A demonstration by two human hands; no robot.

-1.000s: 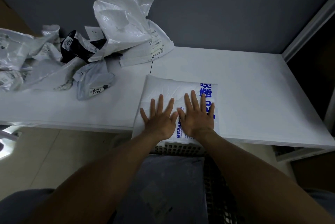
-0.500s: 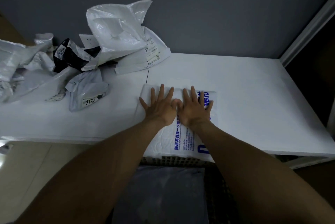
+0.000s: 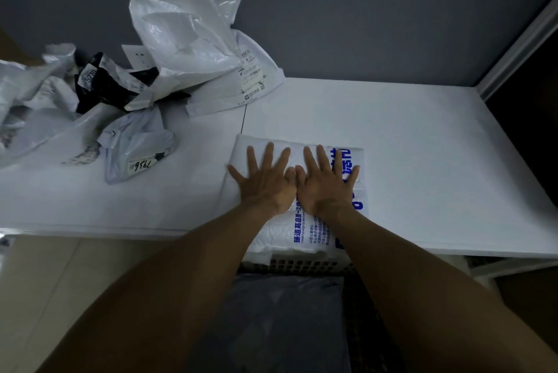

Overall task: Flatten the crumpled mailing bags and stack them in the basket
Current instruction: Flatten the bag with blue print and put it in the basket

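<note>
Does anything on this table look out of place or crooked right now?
Nothing damaged. The white mailing bag with blue print, pressed by the left hand and right hand, hangs past the near edge of the table above the basket. The crumpled mailing bags at far left lie in a loose heap, unflattened.

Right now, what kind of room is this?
Probably a plain workroom or packing corner: a white table against a grey wall, a heap of crumpled mailing bags with shipping labels, and a basket under the table's near edge.
</note>
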